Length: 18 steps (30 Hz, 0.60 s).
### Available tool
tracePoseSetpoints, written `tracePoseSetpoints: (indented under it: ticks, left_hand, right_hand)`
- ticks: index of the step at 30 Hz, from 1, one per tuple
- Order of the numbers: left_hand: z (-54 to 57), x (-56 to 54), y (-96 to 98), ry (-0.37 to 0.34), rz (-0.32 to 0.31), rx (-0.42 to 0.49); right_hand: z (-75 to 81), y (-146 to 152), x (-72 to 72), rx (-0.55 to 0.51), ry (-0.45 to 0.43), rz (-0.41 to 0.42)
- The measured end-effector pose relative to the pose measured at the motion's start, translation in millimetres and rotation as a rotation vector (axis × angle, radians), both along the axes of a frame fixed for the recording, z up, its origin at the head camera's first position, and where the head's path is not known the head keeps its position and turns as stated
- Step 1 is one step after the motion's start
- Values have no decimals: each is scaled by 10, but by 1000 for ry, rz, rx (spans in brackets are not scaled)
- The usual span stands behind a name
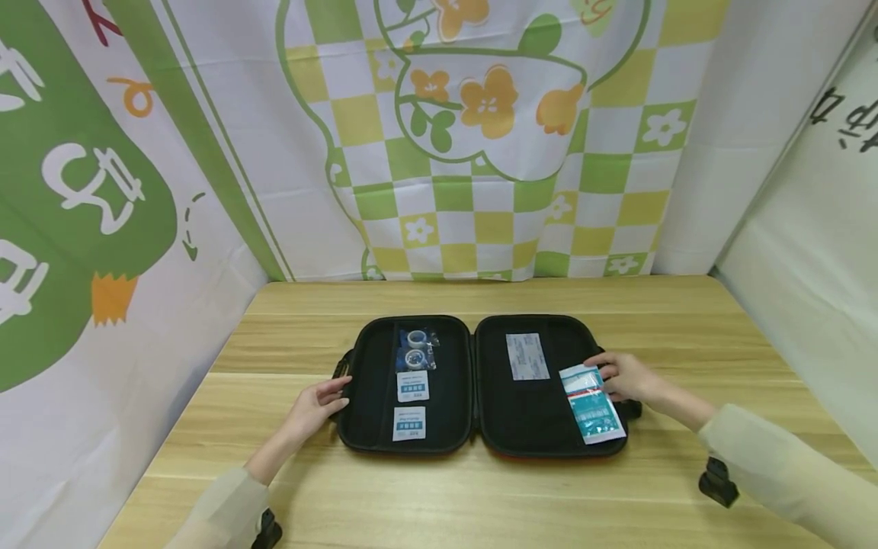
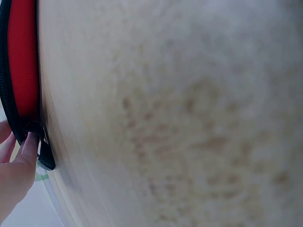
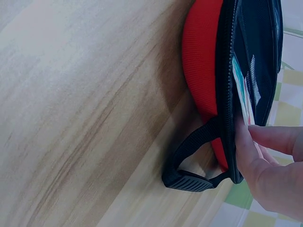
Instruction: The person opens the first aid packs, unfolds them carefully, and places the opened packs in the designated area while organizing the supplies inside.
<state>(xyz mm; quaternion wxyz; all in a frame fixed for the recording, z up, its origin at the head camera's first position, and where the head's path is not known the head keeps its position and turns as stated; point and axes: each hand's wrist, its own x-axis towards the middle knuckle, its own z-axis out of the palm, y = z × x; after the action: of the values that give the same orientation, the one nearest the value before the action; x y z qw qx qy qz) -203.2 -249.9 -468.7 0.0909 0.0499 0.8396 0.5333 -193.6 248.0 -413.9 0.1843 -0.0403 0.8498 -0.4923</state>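
Observation:
A zippered case (image 1: 449, 423), black inside and red outside, lies spread flat on the table. My left hand (image 1: 317, 406) holds its left rim beside the handle; in the left wrist view, fingers (image 2: 29, 149) touch the edge there. At the other end, my right hand (image 1: 627, 377) pinches the top of a flat teal-and-white packet (image 1: 595, 415), which lies over the right half. The right wrist view shows the packet (image 3: 242, 94) edge-on between thumb and fingers, inside the rim. A white printed sachet (image 1: 527, 356) lies to its upper left.
In the case's left half are two small white-and-blue packets (image 1: 409, 424) and a clear bag with two white tape rolls (image 1: 416, 358). A black carry handle (image 3: 189, 182) sticks out from the right side. Behind the wooden table (image 1: 480, 503) hangs a printed cloth (image 1: 480, 229).

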Motion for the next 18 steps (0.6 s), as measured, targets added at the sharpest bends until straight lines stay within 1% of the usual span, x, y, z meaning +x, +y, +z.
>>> tracePoseSetpoints:
  ticks: [7, 10, 14, 18]
  left_hand:
    - [16, 2, 6, 5, 0, -7]
    - [19, 6, 6, 8, 4, -14]
    - [16, 10, 5, 14, 4, -17]
    - [16, 13, 7, 11, 12, -14]
  right_hand:
    - [-37, -42, -25, 25, 30, -28]
    - [-42, -54, -43, 11, 33, -36]
    - [-48, -80, -59, -23, -5, -57]
    - [-66, -117, -49, -32, -68, -75]
